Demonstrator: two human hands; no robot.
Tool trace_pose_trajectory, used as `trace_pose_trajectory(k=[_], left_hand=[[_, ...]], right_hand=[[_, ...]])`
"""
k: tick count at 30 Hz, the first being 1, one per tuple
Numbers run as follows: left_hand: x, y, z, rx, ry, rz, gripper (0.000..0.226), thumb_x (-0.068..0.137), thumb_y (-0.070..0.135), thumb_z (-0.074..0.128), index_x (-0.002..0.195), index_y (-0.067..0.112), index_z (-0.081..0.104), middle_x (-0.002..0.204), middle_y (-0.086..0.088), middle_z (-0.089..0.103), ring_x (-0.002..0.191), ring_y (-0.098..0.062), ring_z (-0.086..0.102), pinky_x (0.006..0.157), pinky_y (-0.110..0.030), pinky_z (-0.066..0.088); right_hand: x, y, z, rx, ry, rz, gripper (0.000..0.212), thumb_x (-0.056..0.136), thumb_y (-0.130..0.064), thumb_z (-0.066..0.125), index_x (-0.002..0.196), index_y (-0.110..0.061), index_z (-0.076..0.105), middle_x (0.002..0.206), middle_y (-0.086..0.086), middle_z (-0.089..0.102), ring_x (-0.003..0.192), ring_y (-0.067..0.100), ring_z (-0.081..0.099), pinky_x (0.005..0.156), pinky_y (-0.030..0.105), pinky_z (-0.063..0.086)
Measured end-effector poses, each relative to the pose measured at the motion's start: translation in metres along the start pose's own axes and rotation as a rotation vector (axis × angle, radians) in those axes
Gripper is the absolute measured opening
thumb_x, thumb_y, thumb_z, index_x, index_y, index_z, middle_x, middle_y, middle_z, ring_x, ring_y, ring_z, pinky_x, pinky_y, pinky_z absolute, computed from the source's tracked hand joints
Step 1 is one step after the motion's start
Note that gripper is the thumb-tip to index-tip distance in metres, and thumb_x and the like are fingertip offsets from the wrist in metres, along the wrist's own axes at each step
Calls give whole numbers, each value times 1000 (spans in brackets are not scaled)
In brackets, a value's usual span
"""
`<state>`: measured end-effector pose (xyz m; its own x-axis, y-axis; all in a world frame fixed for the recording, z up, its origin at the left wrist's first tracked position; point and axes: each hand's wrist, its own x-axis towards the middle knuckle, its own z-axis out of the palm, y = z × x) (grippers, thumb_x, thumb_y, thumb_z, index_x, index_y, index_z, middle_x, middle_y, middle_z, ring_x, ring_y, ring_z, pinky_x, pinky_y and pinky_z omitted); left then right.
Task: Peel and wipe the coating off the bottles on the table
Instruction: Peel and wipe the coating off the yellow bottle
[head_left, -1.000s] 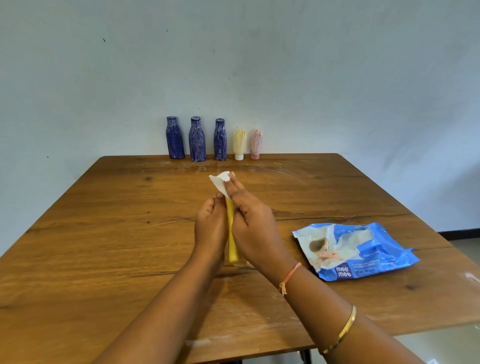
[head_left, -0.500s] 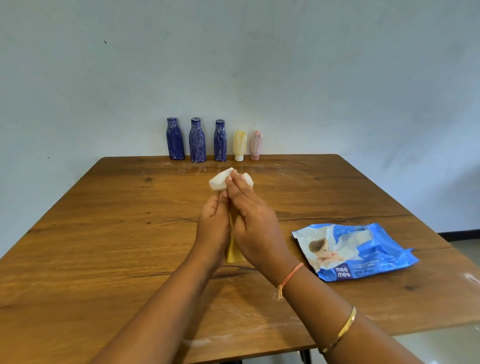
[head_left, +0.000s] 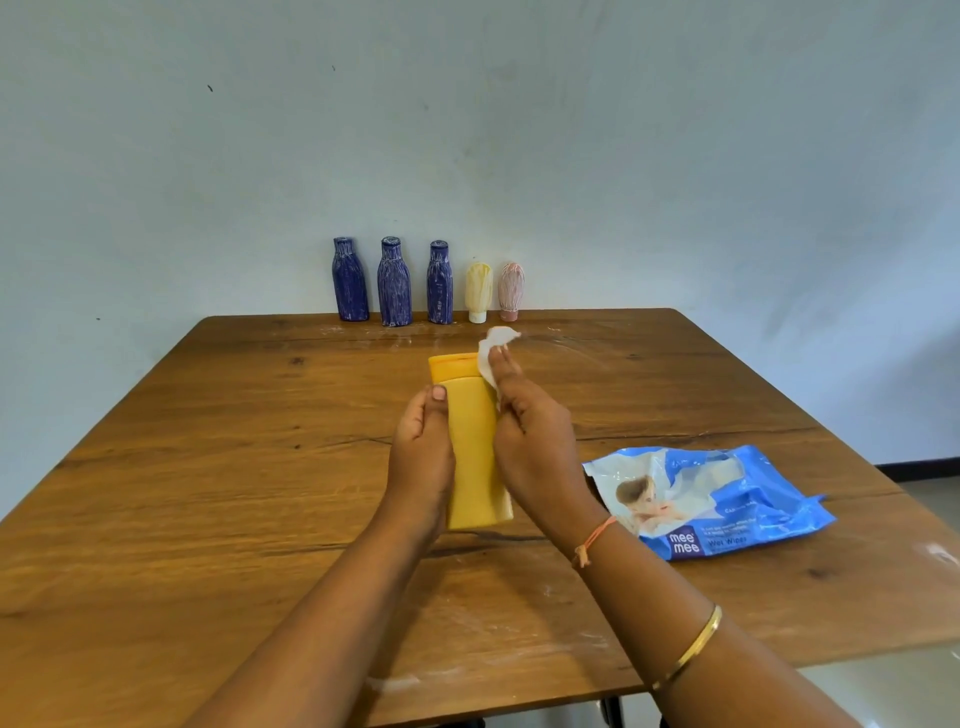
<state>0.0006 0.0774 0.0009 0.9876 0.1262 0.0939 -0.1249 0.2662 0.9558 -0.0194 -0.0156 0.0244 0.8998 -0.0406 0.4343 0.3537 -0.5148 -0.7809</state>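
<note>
Your left hand (head_left: 422, 457) grips the clean-looking yellow bottle (head_left: 475, 441); your right hand (head_left: 530, 441) pinches a wipe (head_left: 491, 358). Five coated bottles (head_left: 395, 280) remain, far.

Bare tabletop (head_left: 208, 467) is lying open across the whole left side and along the near edge, giving free passage there. To the right, a blue wipes packet (head_left: 711, 501) is taking up the room just beside the right hand (head_left: 535, 441). Along the far edge, three blue bottles (head_left: 395, 281), a cream bottle (head_left: 478, 291) and a pink bottle (head_left: 511, 290) are standing in a close row against the wall (head_left: 675, 156), blocking reach behind them; the far corners are sitting clear.
</note>
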Motion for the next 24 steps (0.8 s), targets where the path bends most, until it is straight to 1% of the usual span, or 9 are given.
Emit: trace_pose_trajectory(k=[2, 5, 8, 11, 14, 17, 19, 21, 24], left_hand=[[3, -3, 0, 56, 71, 32, 15, 99, 30, 39, 97, 23, 52, 82, 1, 60, 74, -16, 53, 69, -34, 45], [8, -1, 1, 92, 115, 27, 4, 98, 24, 44, 98, 25, 48, 95, -4, 64, 76, -13, 57, 72, -35, 48], [7, 3, 1, 62, 15, -57, 17, 99, 27, 43, 93, 18, 57, 90, -8, 65, 79, -15, 61, 68, -31, 50], [3, 4, 2, -70, -130, -79, 25, 99, 31, 40, 104, 18, 61, 94, -6, 68, 88, -18, 64, 74, -30, 51], [-1, 0, 3, -127, -191, -65, 31, 89, 40, 46, 111, 22, 60, 99, -3, 72, 95, -17, 67, 78, -30, 52], [-1, -2, 1, -151, -208, -87, 29, 93, 35, 43, 111, 20, 59, 99, -5, 71, 94, -19, 67, 80, -33, 52], [2, -1, 1, -116, -202, -87, 25, 96, 33, 41, 109, 24, 59, 100, -3, 71, 95, -18, 66, 79, -31, 51], [4, 0, 1, -42, -176, -57, 21, 97, 32, 43, 111, 28, 58, 104, -1, 70, 99, -17, 65, 82, -30, 50], [7, 0, -2, -11, -160, 5, 28, 97, 25, 47, 124, 24, 53, 115, -2, 67, 108, -17, 62, 92, -34, 49]], right_hand=[[1, -1, 0, 116, -19, 84, 50, 92, 7, 36, 139, -10, 37, 147, -1, 34, 126, -6, 24, 102, 4, 17], [-2, -6, 4, 113, -7, 23, 50, 91, 7, 38, 139, -8, 39, 147, 1, 34, 127, -6, 25, 100, -1, 18], [-8, -9, 7, 51, -39, -90, 54, 89, 7, 42, 140, -11, 38, 148, -2, 32, 129, -5, 25, 103, 3, 22], [-8, -10, 10, 43, -60, -110, 55, 88, 8, 41, 140, -12, 37, 148, -2, 31, 132, -3, 24, 110, 12, 21], [-1, -4, 8, 84, -48, -2, 50, 90, 7, 39, 138, -9, 40, 148, 1, 34, 130, -4, 24, 106, 6, 18], [3, 3, 4, 83, -52, 117, 49, 92, 4, 37, 139, -9, 38, 148, 2, 34, 134, 2, 26, 105, 8, 17], [0, -1, 5, 43, -47, 60, 50, 91, 5, 38, 140, -9, 37, 149, 2, 33, 134, 1, 25, 105, 7, 16], [-5, -7, 9, -20, -81, -73, 53, 90, 6, 40, 140, -10, 37, 150, 1, 29, 134, 0, 22, 109, 10, 15], [-9, -9, 12, -124, -122, -196, 54, 90, 3, 40, 142, -12, 34, 152, -2, 26, 139, 4, 19, 114, 18, 16]])
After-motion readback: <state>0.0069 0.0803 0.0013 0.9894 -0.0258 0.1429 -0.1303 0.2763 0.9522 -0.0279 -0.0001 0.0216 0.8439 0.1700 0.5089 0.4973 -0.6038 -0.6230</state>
